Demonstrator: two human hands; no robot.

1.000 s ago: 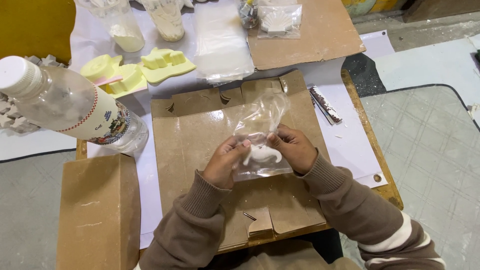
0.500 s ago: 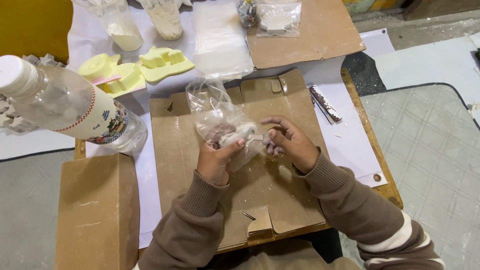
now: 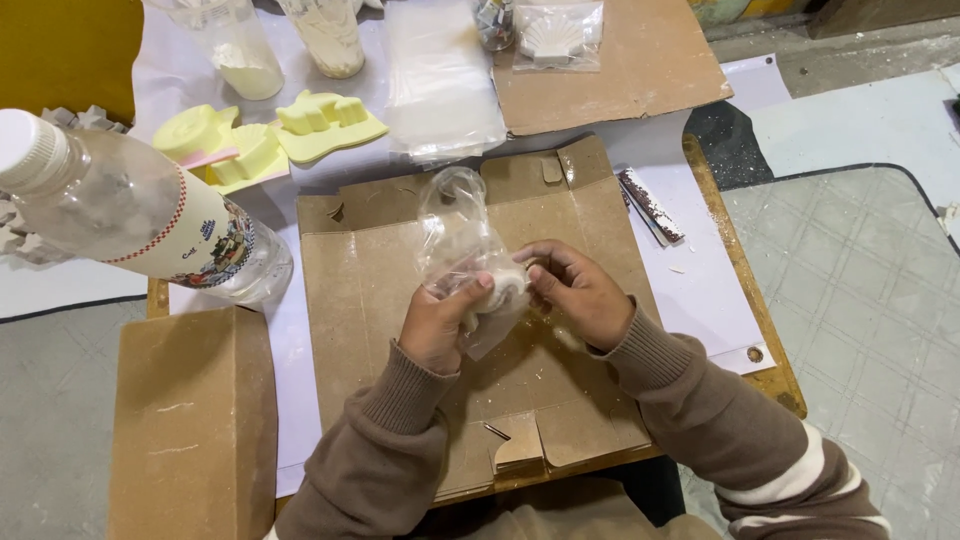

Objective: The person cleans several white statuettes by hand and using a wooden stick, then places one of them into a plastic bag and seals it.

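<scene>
My left hand point(image 3: 440, 325) grips a clear plastic bag point(image 3: 455, 235) with a small white plaster piece point(image 3: 503, 288) inside its lower end. The bag's open end stands up and leans toward the far left. My right hand point(image 3: 575, 290) pinches the same bag and white piece from the right side, fingertips touching the left hand's thumb. Both hands hover just above a flattened brown cardboard sheet point(image 3: 370, 290) on the table.
A clear plastic bottle point(image 3: 130, 215) lies at left. Yellow moulds point(image 3: 265, 140), two cups of white powder point(image 3: 235, 50), a stack of clear bags point(image 3: 440, 80) and a bagged white shell point(image 3: 555, 35) sit at the back. A metal file point(image 3: 650, 205) lies right; a cardboard box point(image 3: 190, 420) near left.
The bag was lying low between both hands, then lifted and swung left. Now it stands more upright, with the white piece pushed down into its lower end between my fingers.
</scene>
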